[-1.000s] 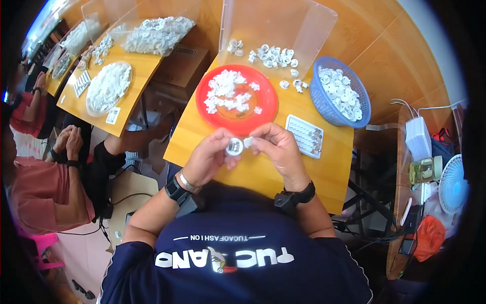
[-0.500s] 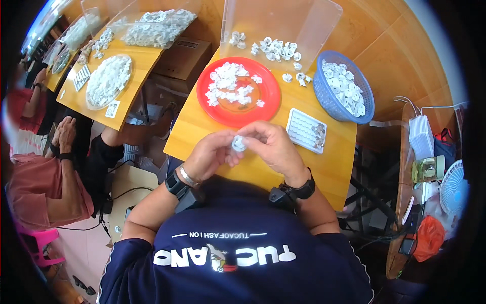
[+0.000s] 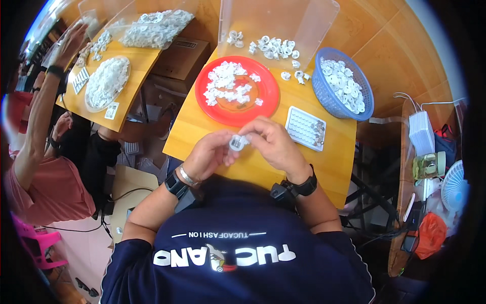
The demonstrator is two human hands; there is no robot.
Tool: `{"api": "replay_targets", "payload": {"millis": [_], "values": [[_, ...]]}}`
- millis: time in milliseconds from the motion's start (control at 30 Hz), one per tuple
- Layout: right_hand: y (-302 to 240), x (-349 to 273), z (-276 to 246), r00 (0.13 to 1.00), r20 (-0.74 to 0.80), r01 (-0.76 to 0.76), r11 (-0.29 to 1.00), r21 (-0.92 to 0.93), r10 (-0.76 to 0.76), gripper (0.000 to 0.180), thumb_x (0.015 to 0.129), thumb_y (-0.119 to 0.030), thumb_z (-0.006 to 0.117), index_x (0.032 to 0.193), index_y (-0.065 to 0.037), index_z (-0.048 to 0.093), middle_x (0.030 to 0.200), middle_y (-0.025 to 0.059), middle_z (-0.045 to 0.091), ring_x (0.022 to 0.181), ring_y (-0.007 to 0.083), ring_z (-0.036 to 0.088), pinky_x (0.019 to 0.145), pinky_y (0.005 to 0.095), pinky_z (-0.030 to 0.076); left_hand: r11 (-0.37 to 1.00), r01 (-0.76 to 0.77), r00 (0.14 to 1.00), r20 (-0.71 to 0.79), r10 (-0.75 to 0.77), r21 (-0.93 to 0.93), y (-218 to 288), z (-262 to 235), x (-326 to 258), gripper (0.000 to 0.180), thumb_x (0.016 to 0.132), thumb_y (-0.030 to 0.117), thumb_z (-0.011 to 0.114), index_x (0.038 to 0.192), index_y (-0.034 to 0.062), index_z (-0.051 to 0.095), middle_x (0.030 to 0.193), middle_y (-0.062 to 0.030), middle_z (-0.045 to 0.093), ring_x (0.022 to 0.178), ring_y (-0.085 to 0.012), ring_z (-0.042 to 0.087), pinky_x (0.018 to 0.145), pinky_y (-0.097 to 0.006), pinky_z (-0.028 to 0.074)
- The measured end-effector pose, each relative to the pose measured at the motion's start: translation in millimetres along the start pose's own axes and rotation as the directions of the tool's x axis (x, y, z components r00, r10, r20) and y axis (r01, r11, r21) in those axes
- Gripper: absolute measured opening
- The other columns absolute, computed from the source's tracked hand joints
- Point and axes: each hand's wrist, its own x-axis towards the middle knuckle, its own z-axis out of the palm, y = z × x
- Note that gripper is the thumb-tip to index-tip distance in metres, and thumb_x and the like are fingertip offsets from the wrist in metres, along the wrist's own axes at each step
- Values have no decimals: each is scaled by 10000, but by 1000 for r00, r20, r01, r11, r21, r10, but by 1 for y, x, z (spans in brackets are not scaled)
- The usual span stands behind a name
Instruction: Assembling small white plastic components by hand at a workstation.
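Note:
Over the near side of the table, my left hand [image 3: 208, 153] pinches a small round white plastic part [image 3: 236, 144] between thumb and fingers. Dark slots or strips show inside its ring. From the other side my right hand [image 3: 273, 144] is closed in a pinch at the part's upper right edge, on a small white bit; whether that bit is joined to the ring I cannot tell. Just beyond my hands lies a red plate [image 3: 276, 99] bearing many small white pieces [image 3: 225, 76]. Right of my right hand is a white tray [image 3: 298, 121] with rows of round hollows and small metal discs at its right side.
A blue basket [image 3: 320, 93] full of white round parts stands at the table's right corner. More white parts [image 3: 276, 46] lie by a clear plastic bin [image 3: 278, 20] at the back. A co-worker's arm [image 3: 38, 119] reaches over the left table [image 3: 136, 66]. A fan [image 3: 454, 186] stands far right.
The round part has tilted, so its dark inside now shows, and my right fingers have shifted slightly up at its edge. At left, the co-worker's clasped hands have parted and one arm reaches forward.

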Motion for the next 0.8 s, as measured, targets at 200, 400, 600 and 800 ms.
{"api": "replay_targets", "payload": {"millis": [200,400,600,800], "values": [[5,2,7,999,-26,32,999,44,-31,108,849,-39,575,921,-8,649,846,117,596,766,227,622,701,322,484,1000,-15,1000,12,15,6,-5,0,1,246,964,248,455,1053,29,524,819,-91,636,656,-132,600,638,-244,490],[10,-2,19,985,-174,13,994,111,6,108,869,-70,588,916,23,619,804,114,640,699,179,626,634,304,487,999,-34,999,12,35,-6,-5,1,2,258,967,253,466,1067,23,523,827,-90,627,660,-132,598,642,-247,491],[13,-3,17,977,-147,-130,976,174,156,105,873,-69,600,914,27,593,673,45,620,596,83,547,564,250,455,998,-69,998,-7,69,14,-4,5,2,272,971,251,464,1090,13,518,840,-86,624,677,-127,596,653,-244,492],[14,-4,14,978,-137,-109,948,300,156,81,890,-49,570,910,21,606,745,29,626,617,48,507,563,223,429,998,-54,998,-31,55,25,-2,5,0,287,972,244,448,1106,5,533,843,-83,624,688,-133,595,664,-246,493]]}}
